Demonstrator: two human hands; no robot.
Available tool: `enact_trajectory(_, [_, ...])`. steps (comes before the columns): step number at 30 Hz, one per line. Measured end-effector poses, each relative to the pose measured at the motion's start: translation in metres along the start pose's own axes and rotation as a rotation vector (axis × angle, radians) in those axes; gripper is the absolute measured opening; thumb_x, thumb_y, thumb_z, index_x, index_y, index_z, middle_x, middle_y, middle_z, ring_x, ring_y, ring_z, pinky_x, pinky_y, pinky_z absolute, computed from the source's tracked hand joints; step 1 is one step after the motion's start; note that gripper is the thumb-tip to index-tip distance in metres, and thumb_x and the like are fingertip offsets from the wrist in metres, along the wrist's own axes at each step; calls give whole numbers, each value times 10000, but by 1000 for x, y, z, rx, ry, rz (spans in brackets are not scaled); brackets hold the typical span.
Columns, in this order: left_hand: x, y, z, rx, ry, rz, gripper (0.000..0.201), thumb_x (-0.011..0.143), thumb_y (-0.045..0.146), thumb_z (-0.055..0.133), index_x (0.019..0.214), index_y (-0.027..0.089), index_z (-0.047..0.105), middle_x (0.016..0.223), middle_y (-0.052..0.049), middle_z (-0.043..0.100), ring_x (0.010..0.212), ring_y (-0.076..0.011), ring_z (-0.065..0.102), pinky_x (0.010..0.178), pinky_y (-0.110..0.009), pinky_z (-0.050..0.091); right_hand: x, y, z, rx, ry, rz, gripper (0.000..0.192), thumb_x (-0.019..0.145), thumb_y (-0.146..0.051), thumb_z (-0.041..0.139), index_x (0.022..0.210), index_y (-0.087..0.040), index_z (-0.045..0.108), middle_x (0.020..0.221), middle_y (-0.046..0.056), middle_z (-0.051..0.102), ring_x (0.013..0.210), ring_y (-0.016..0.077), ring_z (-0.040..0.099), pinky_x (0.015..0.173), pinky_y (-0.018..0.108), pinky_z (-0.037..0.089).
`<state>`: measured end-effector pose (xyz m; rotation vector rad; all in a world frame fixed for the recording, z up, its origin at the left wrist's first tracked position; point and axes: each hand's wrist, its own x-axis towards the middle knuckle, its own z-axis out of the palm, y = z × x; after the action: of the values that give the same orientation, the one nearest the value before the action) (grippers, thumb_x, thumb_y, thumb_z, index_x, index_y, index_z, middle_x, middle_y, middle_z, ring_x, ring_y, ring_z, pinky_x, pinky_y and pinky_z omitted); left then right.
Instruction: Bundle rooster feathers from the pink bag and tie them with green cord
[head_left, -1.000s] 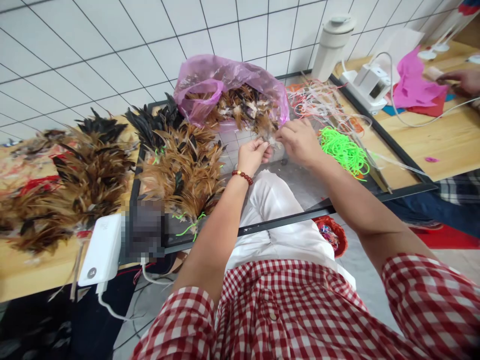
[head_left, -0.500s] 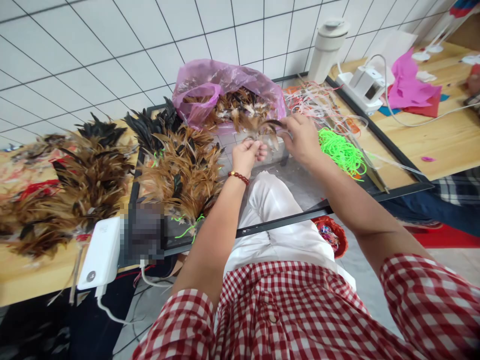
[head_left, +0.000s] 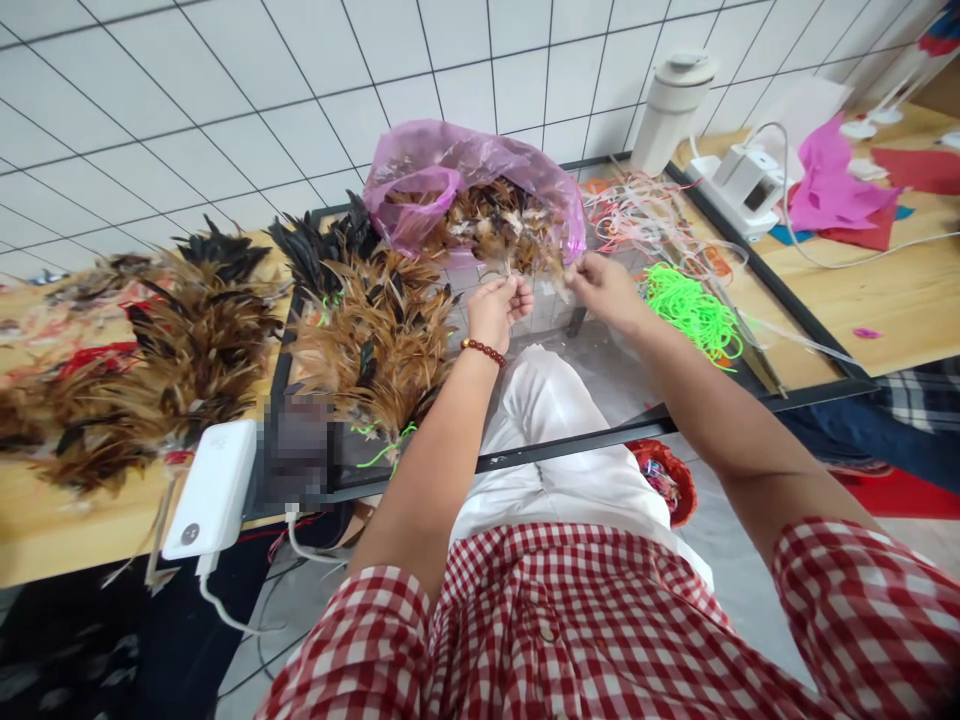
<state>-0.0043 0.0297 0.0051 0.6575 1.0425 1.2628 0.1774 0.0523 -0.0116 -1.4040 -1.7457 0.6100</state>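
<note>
Left hand and right hand each pinched closed on small brown feathers, at the mouth of a pink plastic bag stuffed with feathers, glass-topped desk beneath

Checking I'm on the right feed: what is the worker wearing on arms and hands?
Both arms are bare below short red-and-white checked sleeves. The left hand has a string of dark red beads around its wrist. The right hand wears nothing. No gloves.

Both arms extended forward; left hand and right hand close together, fingers pinched.
</note>
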Motion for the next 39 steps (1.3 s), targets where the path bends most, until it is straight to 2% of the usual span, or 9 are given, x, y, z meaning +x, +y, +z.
enact_trajectory(4, [-4, 0, 3, 41, -83, -45, 157, 888, 227, 694, 756, 148, 665, 719, -36, 731, 674, -104, 708, 734, -225, 562, -2, -12, 4, 544, -19, -5, 499, 787, -705, 739, 768, -231, 584, 672, -1, 593, 618, 141, 552, 598, 290, 463])
enact_trajectory(9, [-9, 2, 6, 54, -196, -108, 158, 861, 247, 746, 770, 136, 681, 763, -78, 766, 792, -160, 769, 744, -238, 582, -9, -29, 14, 632, -14, -58, 568, 657, -741, 811, 768, -238, 574, 721, -8, 580, 690, 145, 552, 650, 296, 491])
enact_trajectory(14, [-10, 0, 7, 72, -261, -143, 205, 806, 293, 829, 791, 146, 687, 797, -78, 772, 826, -177, 780, 741, -248, 594, -13, -27, 15, 584, -67, -47, 577, 650, -769, 786, 787, -253, 570, 770, -1, 586, 735, 167, 575, 706, 330, 534])
enact_trajectory(17, [-7, -3, 5, 73, -241, -135, 194, 813, 283, 820, 777, 147, 686, 801, -75, 771, 816, -170, 771, 766, -267, 600, -13, -23, 13, 509, -75, -82, 569, 712, -785, 723, 847, -249, 583, 825, 17, 610, 773, 174, 596, 734, 334, 540])
enact_trajectory(23, [-5, -7, 5, 36, -187, -97, 149, 807, 264, 791, 789, 144, 706, 858, -72, 786, 893, -168, 760, 853, -286, 592, -16, -19, 11, 11, 8, -370, 635, 758, -683, 751, 1172, -221, 615, 1217, 137, 637, 1053, 279, 603, 939, 463, 527])
enact_trajectory(28, [-10, -7, 7, 35, -230, -122, 167, 836, 303, 760, 829, 150, 696, 914, -58, 791, 993, -177, 747, 960, -327, 567, -15, -11, 16, -53, 66, -462, 574, 875, -582, 683, 1320, -235, 577, 1303, 150, 605, 1108, 311, 595, 1019, 557, 499])
enact_trajectory(33, [-8, -8, 7, 47, -187, -85, 160, 891, 280, 728, 822, 150, 666, 856, -39, 765, 924, -137, 741, 926, -283, 563, -9, -6, 11, 211, 5, -264, 688, 750, -644, 807, 1274, -238, 625, 1203, 101, 663, 1044, 263, 627, 925, 457, 553])
enact_trajectory(35, [-7, -8, 7, 95, -207, -90, 175, 900, 273, 727, 801, 149, 654, 785, -24, 742, 826, -114, 729, 865, -250, 564, -8, -10, 4, 413, -117, -105, 624, 715, -687, 816, 1100, -213, 687, 1016, 65, 698, 917, 214, 646, 796, 360, 560])
enact_trajectory(39, [-11, -6, 7, 204, -395, -195, 201, 904, 266, 730, 773, 137, 648, 659, -3, 694, 628, -80, 665, 748, -222, 559, -12, -20, -7, 714, -363, 168, 581, 604, -685, 894, 730, -174, 647, 663, 5, 630, 611, 121, 572, 587, 266, 490])
